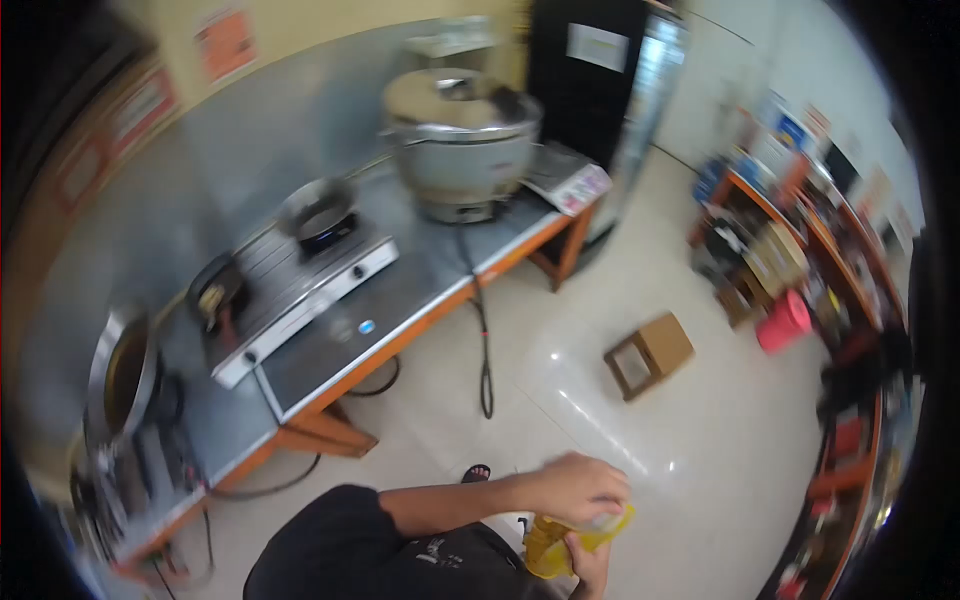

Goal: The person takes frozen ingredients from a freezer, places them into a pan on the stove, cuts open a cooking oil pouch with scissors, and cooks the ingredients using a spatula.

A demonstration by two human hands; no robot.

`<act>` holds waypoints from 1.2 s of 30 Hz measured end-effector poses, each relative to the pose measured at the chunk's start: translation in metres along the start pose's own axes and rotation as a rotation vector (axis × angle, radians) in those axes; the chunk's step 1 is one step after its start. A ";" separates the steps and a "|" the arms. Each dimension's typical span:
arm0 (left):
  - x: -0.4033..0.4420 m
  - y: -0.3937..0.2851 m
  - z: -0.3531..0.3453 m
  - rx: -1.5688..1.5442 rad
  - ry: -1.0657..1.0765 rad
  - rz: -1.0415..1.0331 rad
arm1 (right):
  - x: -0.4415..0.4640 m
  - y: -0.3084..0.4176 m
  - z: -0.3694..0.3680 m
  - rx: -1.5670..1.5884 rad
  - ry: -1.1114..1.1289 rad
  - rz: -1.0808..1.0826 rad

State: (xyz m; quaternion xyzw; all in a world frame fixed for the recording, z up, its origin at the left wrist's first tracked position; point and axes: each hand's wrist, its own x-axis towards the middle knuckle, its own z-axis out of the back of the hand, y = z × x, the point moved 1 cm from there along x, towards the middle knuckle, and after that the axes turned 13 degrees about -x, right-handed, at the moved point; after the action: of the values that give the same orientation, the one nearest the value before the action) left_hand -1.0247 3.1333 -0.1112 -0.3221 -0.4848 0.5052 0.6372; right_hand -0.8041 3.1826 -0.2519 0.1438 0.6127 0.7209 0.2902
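Observation:
In the lower middle of the head view, my right hand (590,566) grips a yellow plastic bag (545,548) from the near side, thumb against its face. My left hand (578,487) reaches across from the left over the top of this bag. Its fingers are curled down around a small whitish thing (606,521), too blurred to name, at the bag's upper edge. What lies inside the bag cannot be made out. Both hands are above the floor, in front of my dark shirt.
A metal-topped table (430,290) at left carries a large rice cooker (460,150), a two-burner gas stove (310,310) with pans and a wide wok (125,375). A cardboard box (650,355) stands on the floor. Cluttered orange shelves (830,240) and a pink bin (783,322) line the right.

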 end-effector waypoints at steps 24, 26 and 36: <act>-0.123 0.030 0.016 0.299 -0.883 0.470 | 0.177 0.035 -0.099 -0.312 0.800 0.456; -0.154 0.030 0.020 0.331 -0.986 0.497 | 0.175 0.049 -0.132 -0.367 0.856 0.459; -0.311 0.027 0.076 0.444 -1.246 0.544 | 0.155 0.084 -0.321 -0.280 0.917 0.648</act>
State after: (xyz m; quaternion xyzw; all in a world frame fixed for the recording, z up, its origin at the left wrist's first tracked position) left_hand -1.1113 2.8376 -0.2022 0.0541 -0.5468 0.8231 0.1437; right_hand -1.1279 3.0114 -0.2602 -0.0427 0.4994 0.8358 -0.2241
